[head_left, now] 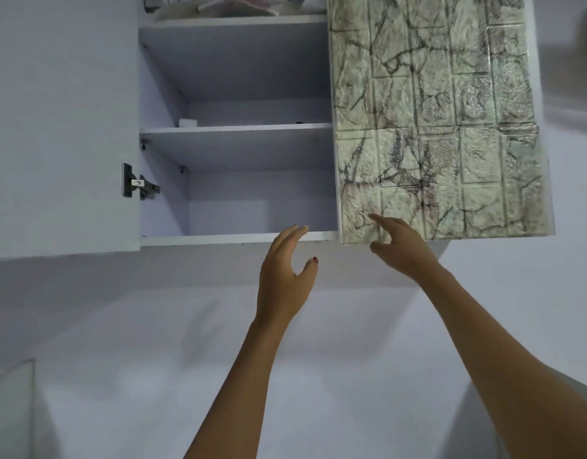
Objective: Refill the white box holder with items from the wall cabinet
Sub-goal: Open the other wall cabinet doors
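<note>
Both arms are up at the cabinet [202,240]. The left hand [285,270] is open and empty, fingertips at the bottom shelf's lip, likely feeling for stock. The right hand [398,246] is loosely spread and holds nothing, index finger on the door [434,127] at its 7 o'clock corner, probably to swing it. A small white item [187,122] sits at 11 o'clock from the left hand. The box holder is out of view.

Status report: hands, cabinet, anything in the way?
Left hand and right hand open, holding nothing. Wall cabinet open; small white item on middle shelf. Patterned door covers right side.
</note>
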A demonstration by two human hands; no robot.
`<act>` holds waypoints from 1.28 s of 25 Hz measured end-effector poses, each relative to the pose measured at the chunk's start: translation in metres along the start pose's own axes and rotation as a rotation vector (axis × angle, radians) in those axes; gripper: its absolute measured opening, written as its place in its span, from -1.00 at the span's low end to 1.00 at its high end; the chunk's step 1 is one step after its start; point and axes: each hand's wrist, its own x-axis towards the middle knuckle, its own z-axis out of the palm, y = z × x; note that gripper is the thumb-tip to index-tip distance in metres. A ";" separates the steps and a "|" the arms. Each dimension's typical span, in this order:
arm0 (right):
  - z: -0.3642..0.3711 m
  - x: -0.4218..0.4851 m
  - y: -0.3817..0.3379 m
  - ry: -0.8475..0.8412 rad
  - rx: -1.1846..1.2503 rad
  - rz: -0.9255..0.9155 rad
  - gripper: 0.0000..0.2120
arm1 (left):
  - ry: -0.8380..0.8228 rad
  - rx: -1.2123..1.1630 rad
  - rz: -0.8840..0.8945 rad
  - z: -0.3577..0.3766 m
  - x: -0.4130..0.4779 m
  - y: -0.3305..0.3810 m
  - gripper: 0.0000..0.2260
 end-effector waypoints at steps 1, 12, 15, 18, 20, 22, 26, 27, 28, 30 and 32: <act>0.000 -0.018 -0.013 0.064 0.122 -0.022 -0.48 | 0.036 -0.042 -0.030 -0.008 -0.011 0.009 -0.60; -0.043 -0.192 -0.142 0.098 0.888 -0.066 -0.73 | 0.334 -0.248 -0.166 -0.114 -0.108 0.120 -0.68; -0.055 -0.206 -0.183 0.080 0.885 -0.105 -0.73 | 0.384 -0.269 -0.131 -0.148 -0.111 0.136 -0.68; -0.054 -0.215 -0.224 0.099 0.888 -0.144 -0.73 | 0.433 -0.250 -0.081 -0.185 -0.110 0.144 -0.68; -0.046 -0.221 -0.251 0.117 0.877 -0.159 -0.74 | 0.482 -0.201 -0.026 -0.212 -0.109 0.144 -0.67; -0.038 -0.222 -0.277 0.137 0.873 -0.167 -0.75 | 0.522 -0.129 0.069 -0.241 -0.107 0.141 -0.64; -0.013 -0.221 -0.336 0.174 0.917 -0.146 -0.76 | 0.594 0.105 0.259 -0.309 -0.097 0.119 -0.60; -0.005 -0.223 -0.350 0.178 0.918 -0.144 -0.76 | 0.633 0.136 0.237 -0.325 -0.095 0.110 -0.57; 0.004 -0.224 -0.365 0.178 0.918 -0.146 -0.76 | 0.677 0.166 0.175 -0.341 -0.094 0.100 -0.54; 0.019 -0.230 -0.384 0.173 0.912 -0.157 -0.76 | 0.740 0.260 -0.013 -0.362 -0.094 0.081 -0.44; 0.031 -0.234 -0.393 0.170 0.902 -0.152 -0.74 | 0.709 0.231 -0.161 -0.376 -0.092 0.063 -0.37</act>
